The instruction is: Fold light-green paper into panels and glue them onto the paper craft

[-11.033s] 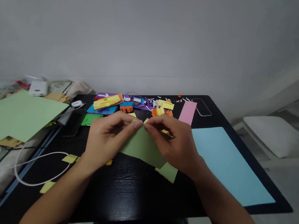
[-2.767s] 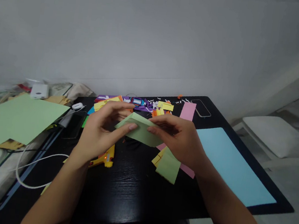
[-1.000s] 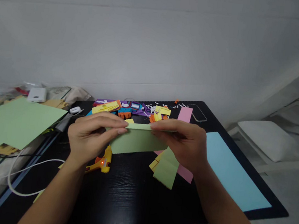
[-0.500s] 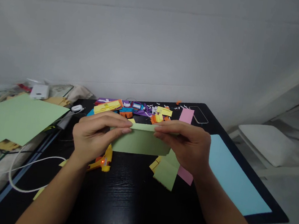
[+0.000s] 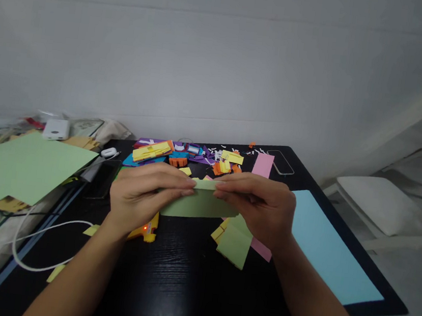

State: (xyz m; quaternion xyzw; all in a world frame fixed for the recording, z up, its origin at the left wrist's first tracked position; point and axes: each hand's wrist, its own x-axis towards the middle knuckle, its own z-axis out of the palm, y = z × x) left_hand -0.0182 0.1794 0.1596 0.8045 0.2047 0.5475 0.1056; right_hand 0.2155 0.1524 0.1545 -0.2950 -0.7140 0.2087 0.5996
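Observation:
A strip of light green paper (image 5: 199,205) is held up above the black table, its top edge folded over. My left hand (image 5: 145,193) pinches that fold from the left between thumb and fingers. From the right, my right hand (image 5: 261,202) pinches the same fold, its fingertips a short gap from the left ones. A yellow glue gun (image 5: 151,230) with a small red light lies below my left hand, partly hidden by it. Cut green paper pieces (image 5: 235,243) lie under my right hand, over yellow and pink ones.
Colourful paper scraps (image 5: 196,153) are heaped at the table's back. Blue sheet (image 5: 334,250) lies at right, near a phone-shaped clear frame (image 5: 280,162). A large green sheet (image 5: 25,163) covers clutter at left; a white cable (image 5: 18,237) loops onto the table (image 5: 175,287).
My left hand has shifted right along the fold, so the fingertips are nearer each other. The paper strip has tilted and dipped slightly. Both hands keep their pinch.

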